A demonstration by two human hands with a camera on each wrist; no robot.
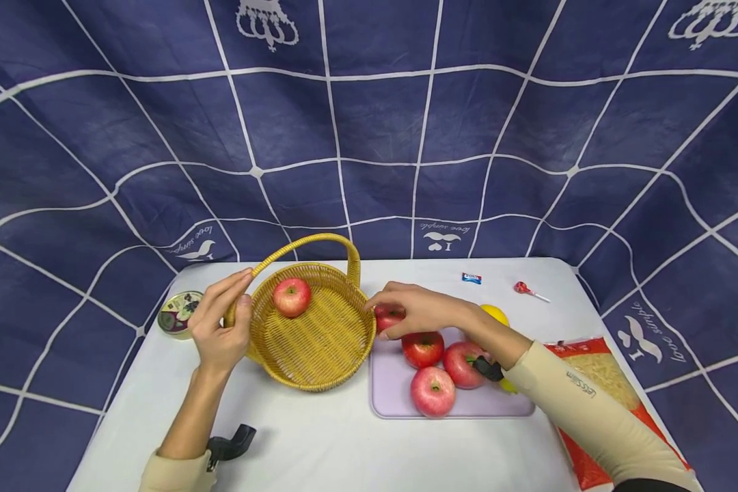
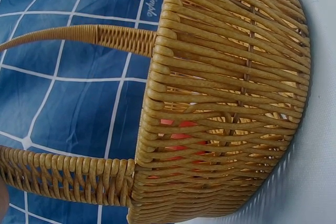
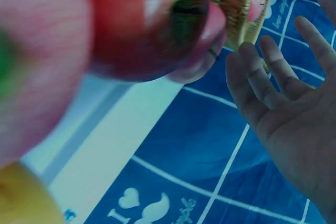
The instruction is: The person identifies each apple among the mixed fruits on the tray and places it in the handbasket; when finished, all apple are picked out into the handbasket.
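My left hand (image 1: 221, 324) grips the handle of a yellow wicker basket (image 1: 320, 342) on its left side. One red apple (image 1: 292, 297) lies inside, toward the back left; through the weave in the left wrist view, a red patch (image 2: 181, 137) shows. My right hand (image 3: 299, 103) has its fingers spread and holds nothing. In the head view it hovers around a red apple (image 1: 389, 316) at the back left of a pale purple tray (image 1: 384, 403). Several more apples, among them a dark red one (image 1: 423, 350) and a pink one (image 1: 433, 391), sit on that tray.
A round tin (image 1: 180, 314) stands left of the basket. Yellow fruit (image 1: 495, 314) shows partly behind my right forearm. Farther back lie a small blue packet (image 1: 471, 278) and a red lollipop (image 1: 521, 288). A red-edged bag (image 1: 590, 369) lies at the right, partly under the sleeve.
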